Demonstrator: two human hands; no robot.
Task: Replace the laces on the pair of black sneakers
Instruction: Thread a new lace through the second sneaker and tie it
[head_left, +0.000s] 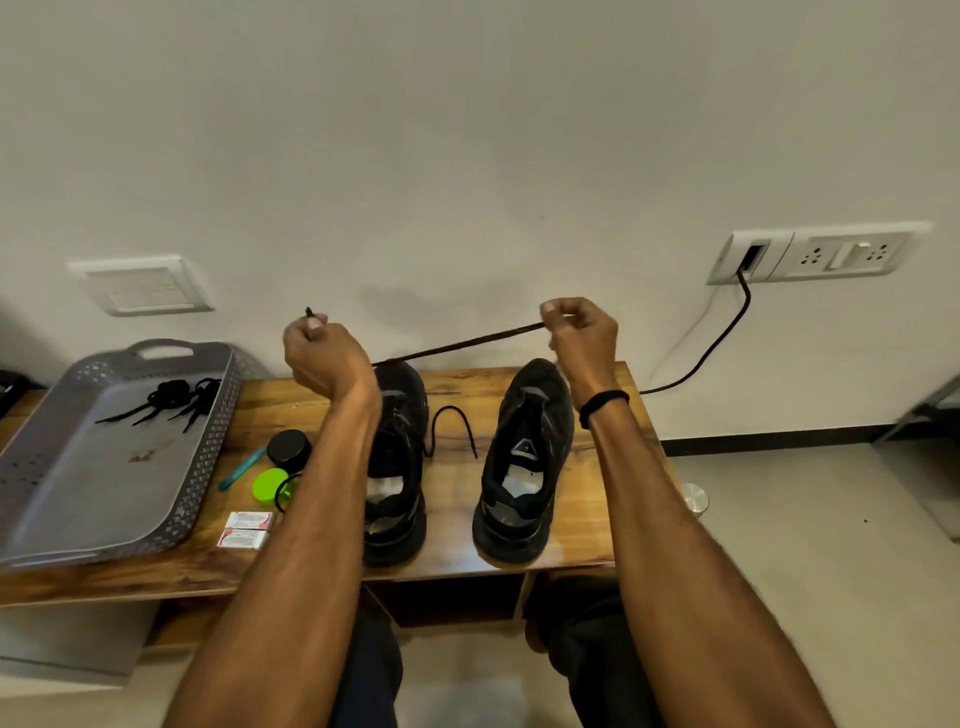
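Looks soft, thin and very light, like string: the black lace (467, 343). Bends and flops easily, so probably slips out of a loose hold. Best to grab near the hard tip (309, 312), the stiff bit for poking through shoe holes.

Hangs up in the air, pulled straight, above the toe of the left sneaker (397, 467). Sits next to the right sneaker (522, 467) on the wooden table (449, 499).

Pinches one end, with the tip poking out on top: the left hand (324, 356). Pinches the lace too, thumb pressed to finger: the right hand (584, 332). Cannot tell where the lace runs behind the left hand.

Holds a bundle of laces (171, 397): the grey tray (78, 493).
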